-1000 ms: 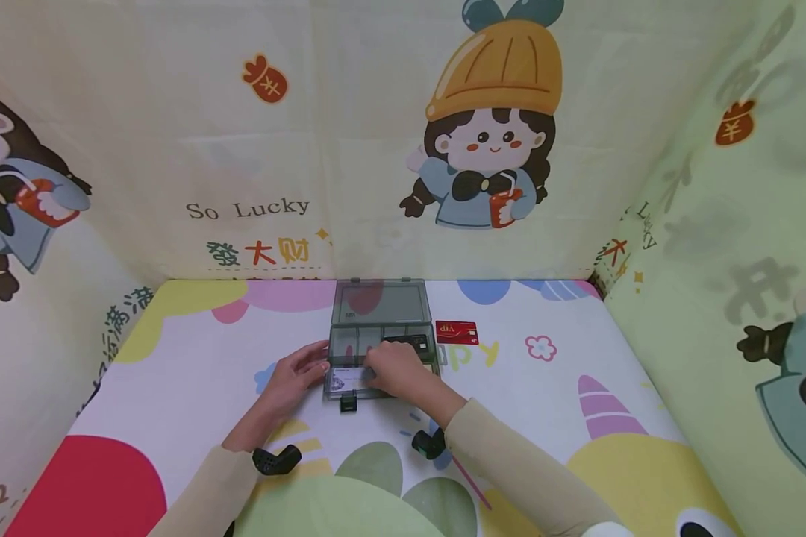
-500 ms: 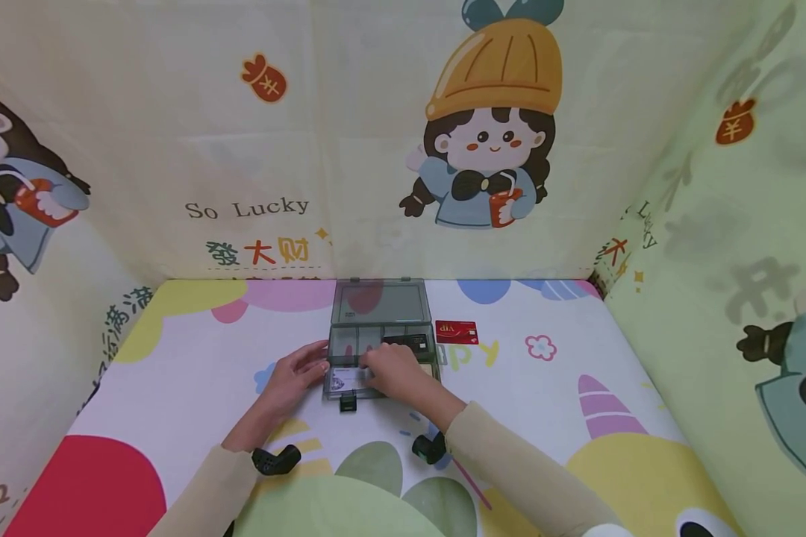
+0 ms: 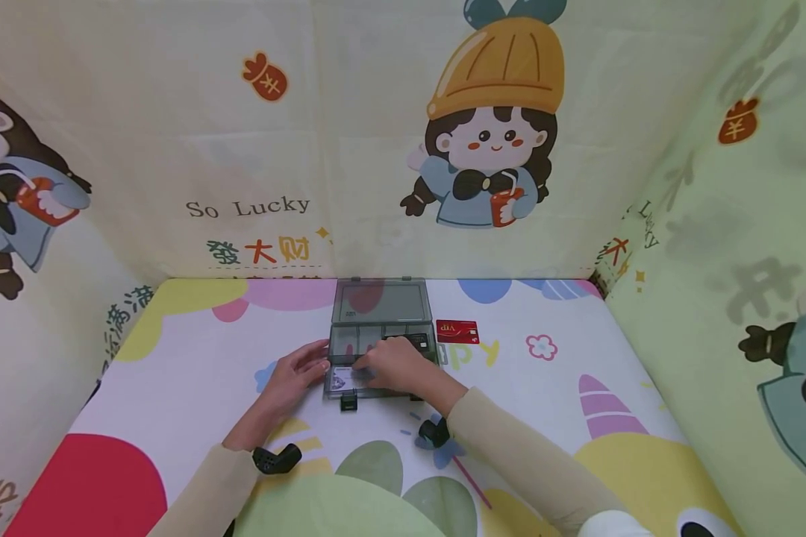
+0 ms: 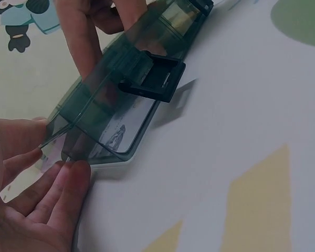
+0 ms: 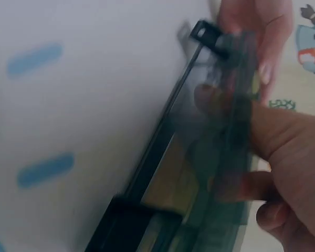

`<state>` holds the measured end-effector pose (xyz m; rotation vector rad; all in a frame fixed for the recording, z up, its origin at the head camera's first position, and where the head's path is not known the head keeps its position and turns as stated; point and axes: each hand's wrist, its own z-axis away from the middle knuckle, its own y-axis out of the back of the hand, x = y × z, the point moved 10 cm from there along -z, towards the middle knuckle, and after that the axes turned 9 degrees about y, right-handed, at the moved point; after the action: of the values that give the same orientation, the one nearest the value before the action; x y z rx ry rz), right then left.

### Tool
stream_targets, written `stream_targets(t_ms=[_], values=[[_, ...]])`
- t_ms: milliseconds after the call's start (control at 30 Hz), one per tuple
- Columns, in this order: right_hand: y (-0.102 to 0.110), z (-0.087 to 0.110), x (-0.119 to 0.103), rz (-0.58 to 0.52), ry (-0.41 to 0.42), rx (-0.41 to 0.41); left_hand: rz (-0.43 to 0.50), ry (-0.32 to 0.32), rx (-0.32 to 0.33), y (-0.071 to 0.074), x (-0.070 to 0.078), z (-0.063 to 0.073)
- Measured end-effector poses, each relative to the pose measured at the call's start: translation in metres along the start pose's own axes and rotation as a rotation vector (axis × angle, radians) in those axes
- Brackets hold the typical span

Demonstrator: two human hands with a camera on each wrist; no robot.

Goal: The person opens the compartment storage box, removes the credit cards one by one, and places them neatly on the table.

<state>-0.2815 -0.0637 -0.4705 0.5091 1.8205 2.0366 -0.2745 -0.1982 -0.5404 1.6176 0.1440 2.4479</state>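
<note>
A grey see-through plastic divider box stands on the table with its lid raised at the back. My left hand rests at the box's left side, with its fingertips and thumb touching the wall. My right hand reaches down into the front compartments, thumb and index finger apart, the fingertips over a white printed card. That card lies flat in the front left compartment, as the left wrist view shows. Behind the right hand, a black card is partly hidden. A gold-coloured card shows through the front wall in the right wrist view.
Just right of the box lies a red VIP card. A black latch hangs open at the box's front edge. The tablecloth is printed with bright shapes, and cartoon-printed cloth walls enclose the table.
The right hand's fingertips have shifted slightly left over the white card, and its wrist has moved a little away from the body. Left hand and box have kept their place.
</note>
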Motion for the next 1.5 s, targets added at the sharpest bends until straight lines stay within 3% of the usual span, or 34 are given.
stream_targets(t_ms=[233,400,500,600,800,1033,1267,1500], values=[[-0.005,-0.005,-0.002,-0.001,0.075,-0.034,0.002,0.021,-0.001,0.0,-0.001,0.0],[0.007,-0.004,-0.011,-0.022,0.159,0.038,0.006,0.027,0.002,0.0,0.0,0.0],[0.013,-0.003,-0.012,-0.064,0.164,0.096,0.003,0.021,-0.001,0.0,0.001,0.0],[0.017,0.0,-0.002,-0.165,0.104,0.147,0.002,0.021,-0.003,-0.001,0.002,0.0],[0.011,0.013,0.026,-0.419,-0.09,0.194,-0.014,0.031,0.01,0.001,0.001,-0.001],[0.005,0.024,0.032,-0.481,-0.132,0.212,-0.013,0.028,0.008,0.0,0.001,-0.001],[-0.007,0.03,0.027,-0.476,-0.213,0.069,-0.002,0.037,0.013,0.001,0.002,-0.001],[-0.023,0.026,0.027,-0.507,-0.287,-0.057,0.036,-0.014,-0.014,0.0,0.006,0.0]])
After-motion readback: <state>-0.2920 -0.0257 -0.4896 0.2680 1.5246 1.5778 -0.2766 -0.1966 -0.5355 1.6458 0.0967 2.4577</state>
